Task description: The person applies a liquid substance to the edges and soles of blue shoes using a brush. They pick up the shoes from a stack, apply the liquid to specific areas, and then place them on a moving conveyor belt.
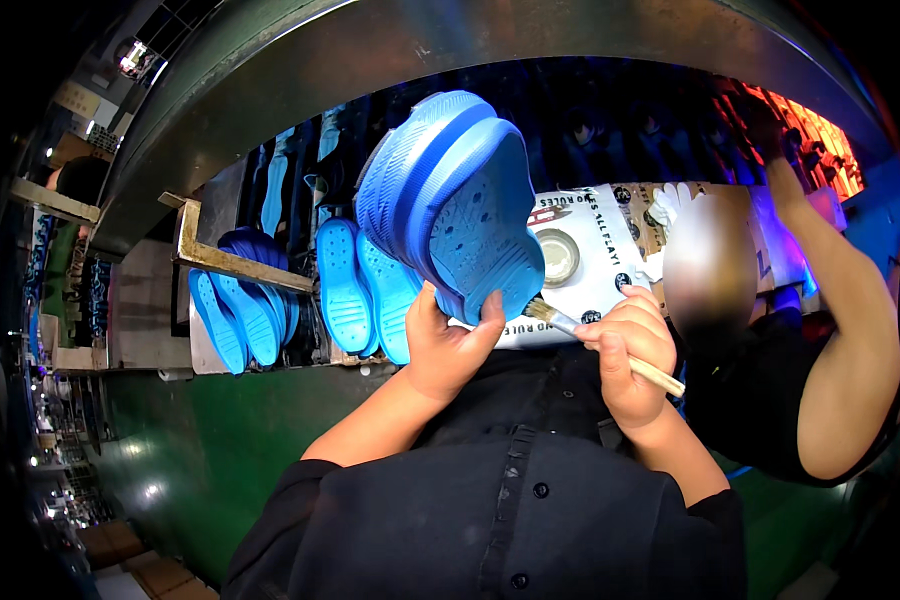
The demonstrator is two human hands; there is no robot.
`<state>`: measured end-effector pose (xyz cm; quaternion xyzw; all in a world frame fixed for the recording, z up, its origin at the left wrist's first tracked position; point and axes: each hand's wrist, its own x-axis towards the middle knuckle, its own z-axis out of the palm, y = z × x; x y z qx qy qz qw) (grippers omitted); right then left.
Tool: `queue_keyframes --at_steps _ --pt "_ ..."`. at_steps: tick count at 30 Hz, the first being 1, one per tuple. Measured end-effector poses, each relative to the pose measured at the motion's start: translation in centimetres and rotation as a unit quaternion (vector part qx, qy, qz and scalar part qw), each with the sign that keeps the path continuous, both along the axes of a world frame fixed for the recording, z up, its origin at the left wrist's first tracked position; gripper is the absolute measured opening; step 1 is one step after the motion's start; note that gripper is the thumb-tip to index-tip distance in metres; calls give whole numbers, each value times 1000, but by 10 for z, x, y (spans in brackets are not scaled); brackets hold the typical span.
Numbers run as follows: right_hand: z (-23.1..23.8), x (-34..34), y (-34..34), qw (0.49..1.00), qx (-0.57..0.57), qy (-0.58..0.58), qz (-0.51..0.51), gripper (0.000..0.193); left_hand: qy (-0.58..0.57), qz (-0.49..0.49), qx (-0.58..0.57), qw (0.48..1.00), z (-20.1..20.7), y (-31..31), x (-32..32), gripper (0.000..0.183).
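Note:
A thick blue shoe sole (475, 230) is held up in front of me, its hollow inner face toward me and its ridged sidewall to the left. My left hand (448, 345) grips its lower end, the thumb pressed on the near edge. Between the fingers of my right hand (630, 358) is a flat brush (562, 322) with a pale handle. Its bristles meet or nearly meet the sole's lower right edge; I cannot tell which. Behind the sole stands a round pot (558, 256) with pale contents, on a white printed sheet (602, 270).
Several light-blue flat insoles (345, 285) stand in a row at left, near a worn metal bracket (235, 262). A curved metal beam (420, 45) spans overhead. At right a co-worker's bare arm (840, 300) reaches toward a red-glowing area (810, 125). A white glove (670, 203) lies beyond the sheet.

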<state>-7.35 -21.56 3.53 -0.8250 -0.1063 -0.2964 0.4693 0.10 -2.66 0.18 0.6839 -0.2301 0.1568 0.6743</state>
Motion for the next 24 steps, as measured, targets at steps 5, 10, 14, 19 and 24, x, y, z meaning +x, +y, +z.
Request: queue_keyframes --at_steps 5,10,14,19,24 --pt "-2 -2 1 1000 -21 8 19 14 -1 17 35 999 2 3 1 42" --pt "2 0 1 999 41 18 4 17 -5 11 18 1000 -3 3 2 44" --pt "0 6 4 998 -55 6 -2 18 6 -4 24 1000 4 2 -1 46" --pt "4 -4 -1 999 -3 24 -29 18 -43 7 54 998 -7 5 3 53" --pt "4 1 2 1000 -13 6 -11 16 -47 7 70 996 -11 4 1 55"
